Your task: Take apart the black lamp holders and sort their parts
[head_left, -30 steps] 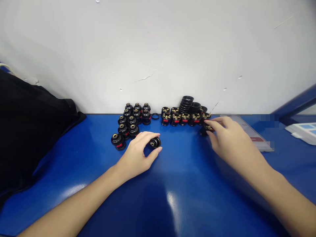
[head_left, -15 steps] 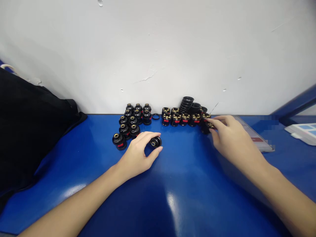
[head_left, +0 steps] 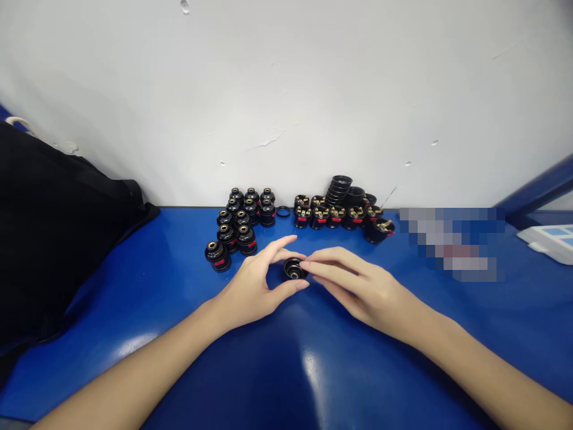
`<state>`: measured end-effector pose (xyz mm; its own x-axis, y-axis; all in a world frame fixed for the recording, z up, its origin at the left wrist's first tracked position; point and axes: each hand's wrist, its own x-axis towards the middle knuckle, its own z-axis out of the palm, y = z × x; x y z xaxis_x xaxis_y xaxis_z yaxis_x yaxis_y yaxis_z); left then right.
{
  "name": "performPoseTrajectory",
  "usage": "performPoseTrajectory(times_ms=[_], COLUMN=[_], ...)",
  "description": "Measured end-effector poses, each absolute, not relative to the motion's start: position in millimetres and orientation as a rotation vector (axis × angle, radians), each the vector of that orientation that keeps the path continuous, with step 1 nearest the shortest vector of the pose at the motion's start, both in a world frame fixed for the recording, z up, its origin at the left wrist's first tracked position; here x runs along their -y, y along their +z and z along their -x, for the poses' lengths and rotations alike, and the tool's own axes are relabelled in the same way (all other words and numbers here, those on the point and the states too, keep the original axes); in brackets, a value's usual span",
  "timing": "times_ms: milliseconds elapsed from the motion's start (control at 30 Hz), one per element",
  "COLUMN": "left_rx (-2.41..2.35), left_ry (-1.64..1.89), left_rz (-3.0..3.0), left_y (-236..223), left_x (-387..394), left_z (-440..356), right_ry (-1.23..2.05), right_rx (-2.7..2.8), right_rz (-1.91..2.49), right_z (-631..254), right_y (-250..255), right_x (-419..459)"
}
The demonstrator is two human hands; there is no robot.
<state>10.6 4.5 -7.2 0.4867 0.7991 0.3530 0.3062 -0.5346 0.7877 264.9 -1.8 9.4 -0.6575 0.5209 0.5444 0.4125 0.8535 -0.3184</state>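
Observation:
A black bell-shaped plug cap (head_left: 294, 270), its hollow side facing up, sits between my two hands just above the blue table. My left hand (head_left: 255, 283) curves around it, with the thumb at its near side, a finger at its far side and the index finger raised. Fingertips of my right hand (head_left: 358, 280) rest on the cap's right rim. To the left stand several capped black plugs (head_left: 218, 257) with brass-ringed tops and red marks. Behind on the right are several open plug bodies (head_left: 336, 217) with brass contacts; the nearest plug body (head_left: 379, 231) tilts.
A stack of black rings (head_left: 339, 190) stands by the wall, and a single thin black ring (head_left: 283, 211) lies between the groups. Black cloth (head_left: 58, 239) covers the left side. At right are a blurred flat object (head_left: 452, 245) and a white case (head_left: 550, 239).
My right hand has left the tilted plug body and come left to the cap. My left hand has moved the cap slightly right and nearer, its index finger now lifted.

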Motion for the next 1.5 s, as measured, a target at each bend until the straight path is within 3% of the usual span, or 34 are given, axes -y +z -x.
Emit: performPoseTrajectory(times_ms=[267, 667, 967, 1500], left_rx=[-0.923, -1.340, -1.608, -1.764], left_ry=[0.941, 1.051, 0.912, 0.730], left_rz=[-2.157, -2.857, -2.912, -2.997], left_y=[-5.0, 13.5, 4.3, 4.8], left_x=[1.5, -12.0, -21.9, -22.4], left_z=[-14.8, 3.6, 9.7, 12.8], right_ry=[0.350, -0.407, -0.416, -0.587], right_rx=[2.462, 2.250, 2.294, 2.168], right_rz=[0.651, 1.093, 1.177, 0.987], right_z=[-263.2, -308.2, -323.6, -301.9], right_y=[18.6, 79.7, 56.8, 60.4], right_x=[-3.7, -91.1, -137.3, -117.8])
